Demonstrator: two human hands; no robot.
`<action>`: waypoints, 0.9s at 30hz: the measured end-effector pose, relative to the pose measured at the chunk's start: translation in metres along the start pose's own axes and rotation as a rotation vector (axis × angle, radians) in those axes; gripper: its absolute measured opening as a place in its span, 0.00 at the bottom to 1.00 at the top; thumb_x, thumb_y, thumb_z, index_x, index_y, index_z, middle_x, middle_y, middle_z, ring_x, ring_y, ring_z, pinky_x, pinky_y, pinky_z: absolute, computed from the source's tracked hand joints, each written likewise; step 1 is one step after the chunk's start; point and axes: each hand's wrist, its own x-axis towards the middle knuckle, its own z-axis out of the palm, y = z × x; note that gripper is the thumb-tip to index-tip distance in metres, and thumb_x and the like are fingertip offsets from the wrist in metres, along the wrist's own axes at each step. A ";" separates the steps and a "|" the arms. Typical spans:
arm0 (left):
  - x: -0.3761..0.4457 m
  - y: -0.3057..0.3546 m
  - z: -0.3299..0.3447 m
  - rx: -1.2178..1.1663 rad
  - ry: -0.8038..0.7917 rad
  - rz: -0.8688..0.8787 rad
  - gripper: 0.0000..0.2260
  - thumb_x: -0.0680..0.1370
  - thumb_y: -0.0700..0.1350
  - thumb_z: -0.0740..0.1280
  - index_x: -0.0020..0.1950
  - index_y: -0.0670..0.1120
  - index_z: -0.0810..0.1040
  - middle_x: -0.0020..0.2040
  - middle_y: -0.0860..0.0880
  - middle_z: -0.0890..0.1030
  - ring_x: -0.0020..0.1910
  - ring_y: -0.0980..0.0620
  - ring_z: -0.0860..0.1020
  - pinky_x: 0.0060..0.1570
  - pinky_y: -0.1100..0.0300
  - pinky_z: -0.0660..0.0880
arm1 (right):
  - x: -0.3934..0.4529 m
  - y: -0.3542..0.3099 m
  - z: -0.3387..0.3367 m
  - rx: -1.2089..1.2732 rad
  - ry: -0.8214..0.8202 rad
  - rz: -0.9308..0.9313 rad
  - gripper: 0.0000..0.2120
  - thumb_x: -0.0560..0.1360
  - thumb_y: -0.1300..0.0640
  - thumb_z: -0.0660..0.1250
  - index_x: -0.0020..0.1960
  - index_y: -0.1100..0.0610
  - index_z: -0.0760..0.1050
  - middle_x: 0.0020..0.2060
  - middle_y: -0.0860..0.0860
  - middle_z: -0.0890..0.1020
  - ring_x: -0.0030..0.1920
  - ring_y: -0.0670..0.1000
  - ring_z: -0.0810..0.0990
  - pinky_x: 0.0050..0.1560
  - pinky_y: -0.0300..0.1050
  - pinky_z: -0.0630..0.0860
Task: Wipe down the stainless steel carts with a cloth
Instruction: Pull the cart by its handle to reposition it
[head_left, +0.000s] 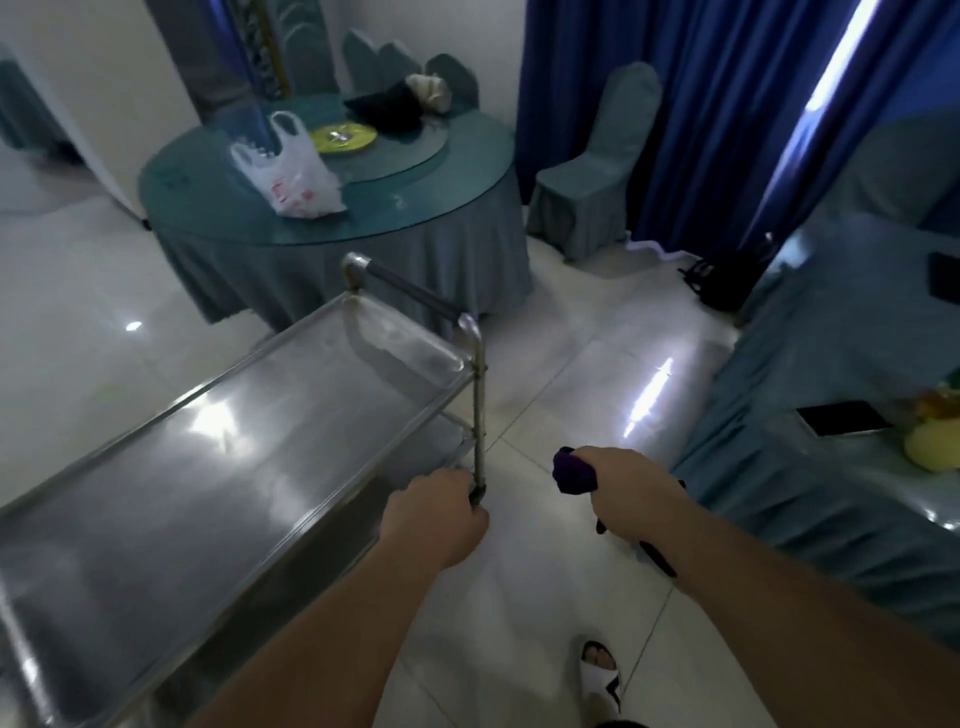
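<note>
Steel dominates the left: one cart (218, 467), its long flat top shelf glossy and streaked with glare, raised lips along the edges, a lower shelf showing beneath and a tubular handle (410, 291) at the far end. Beyond it stands one round table (218, 208) with a glass top and draped grey-blue cloth, carrying one crinkled white plastic bag (291, 176). One covered chair (597, 171) sits by heavy blue curtains (727, 104). The left hand (436, 514) curls around the cart's thin upright post at the near right corner. Just beside it, apart from the cart, the right hand (628, 483) grips one bunched dark purple cloth (571, 470).
</note>
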 end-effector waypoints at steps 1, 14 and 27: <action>0.014 0.016 -0.004 -0.001 0.003 0.025 0.16 0.81 0.59 0.60 0.64 0.54 0.76 0.63 0.50 0.79 0.61 0.45 0.78 0.55 0.50 0.73 | 0.005 0.015 -0.010 0.006 0.005 0.018 0.21 0.77 0.66 0.62 0.67 0.50 0.75 0.49 0.48 0.80 0.48 0.51 0.81 0.52 0.49 0.82; 0.207 0.267 -0.050 0.142 -0.003 0.218 0.23 0.83 0.58 0.60 0.77 0.54 0.70 0.73 0.50 0.76 0.66 0.45 0.76 0.64 0.49 0.73 | 0.091 0.224 -0.159 0.094 0.062 0.115 0.20 0.79 0.65 0.60 0.68 0.53 0.73 0.53 0.52 0.80 0.51 0.53 0.81 0.52 0.49 0.81; 0.392 0.297 -0.090 0.277 -0.095 0.221 0.22 0.84 0.57 0.59 0.77 0.52 0.70 0.71 0.49 0.76 0.66 0.45 0.77 0.60 0.50 0.73 | 0.263 0.267 -0.226 0.090 0.019 0.151 0.19 0.79 0.65 0.59 0.68 0.55 0.74 0.54 0.53 0.82 0.53 0.54 0.81 0.55 0.49 0.81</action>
